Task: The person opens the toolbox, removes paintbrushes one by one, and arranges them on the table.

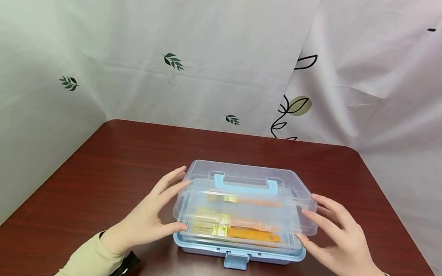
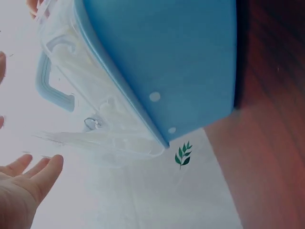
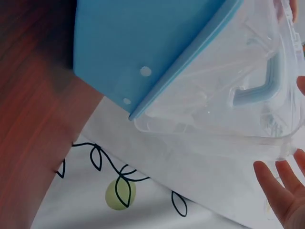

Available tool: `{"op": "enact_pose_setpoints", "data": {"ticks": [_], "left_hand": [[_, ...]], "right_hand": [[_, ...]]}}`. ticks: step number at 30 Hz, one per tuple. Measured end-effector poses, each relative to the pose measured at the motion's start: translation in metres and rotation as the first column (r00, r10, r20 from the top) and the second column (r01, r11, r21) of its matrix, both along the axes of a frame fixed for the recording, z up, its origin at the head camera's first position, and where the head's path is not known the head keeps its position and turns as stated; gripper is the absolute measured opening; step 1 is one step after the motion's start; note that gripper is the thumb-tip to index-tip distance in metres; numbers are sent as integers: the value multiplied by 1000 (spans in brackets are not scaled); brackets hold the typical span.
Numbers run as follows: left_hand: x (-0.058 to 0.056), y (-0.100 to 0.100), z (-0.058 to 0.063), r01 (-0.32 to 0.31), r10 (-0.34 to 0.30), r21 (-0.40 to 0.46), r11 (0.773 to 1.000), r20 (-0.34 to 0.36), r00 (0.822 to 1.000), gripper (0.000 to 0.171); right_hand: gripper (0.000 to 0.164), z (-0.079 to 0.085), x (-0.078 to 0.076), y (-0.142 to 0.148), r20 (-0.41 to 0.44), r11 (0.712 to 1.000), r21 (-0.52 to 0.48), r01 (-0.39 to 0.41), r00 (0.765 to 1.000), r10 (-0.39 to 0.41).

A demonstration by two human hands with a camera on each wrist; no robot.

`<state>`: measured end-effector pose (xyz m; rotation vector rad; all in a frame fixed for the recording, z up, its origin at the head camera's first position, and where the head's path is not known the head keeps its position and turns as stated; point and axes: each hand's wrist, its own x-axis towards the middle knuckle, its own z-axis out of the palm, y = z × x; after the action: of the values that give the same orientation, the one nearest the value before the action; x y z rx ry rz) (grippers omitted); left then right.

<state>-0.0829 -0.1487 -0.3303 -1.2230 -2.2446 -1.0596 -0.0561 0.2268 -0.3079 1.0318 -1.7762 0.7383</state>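
A storage box with a light blue base (image 1: 202,245) and a clear lid (image 1: 241,173) stands on the dark red table (image 1: 107,168). The lid carries a blue handle (image 1: 245,184) and sits slightly raised at the front. Inside lie paint brushes with orange handles (image 1: 252,234). My left hand (image 1: 164,206) touches the lid's left end with straight fingers, thumb by the front corner. At the right end my right hand (image 1: 320,228) mirrors it. The left wrist view shows the base (image 2: 162,57), lid (image 2: 109,119) and left hand's fingertips (image 2: 40,167). The right wrist view shows the base (image 3: 138,43), lid (image 3: 228,114) and right hand's fingertips (image 3: 281,181).
A blue latch (image 1: 236,260) hangs unfastened at the box's front. White curtains printed with leaves (image 1: 172,61) close off the table's back and both sides. Bare tabletop lies around the box.
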Motion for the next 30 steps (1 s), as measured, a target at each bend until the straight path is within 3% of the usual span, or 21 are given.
{"op": "enact_pose_setpoints", "data": {"ticks": [3,7,11,15,24,30], "left_hand": [[-4,2,1,59,-55,16,998,-175,983,61],[-9,4,4,61,-54,9,998,-349,936,45],[-13,7,7,46,-21,43,998,-458,889,35],[-16,7,9,47,-3,74,996,-505,863,32],[-27,7,14,65,-4,98,993,-527,850,30],[-37,11,23,39,26,120,992,-496,868,28]], "right_hand": [[38,2,-4,-1,-26,999,-36,-25,999,24],[37,3,-9,-2,-60,1000,-30,-9,998,7],[38,4,-12,-1,-73,999,-18,29,997,-30],[41,6,-15,1,-54,999,-23,42,998,-43],[42,13,-30,3,-52,997,-70,20,998,-24],[45,14,-45,5,-55,995,-91,33,998,-38]]}}
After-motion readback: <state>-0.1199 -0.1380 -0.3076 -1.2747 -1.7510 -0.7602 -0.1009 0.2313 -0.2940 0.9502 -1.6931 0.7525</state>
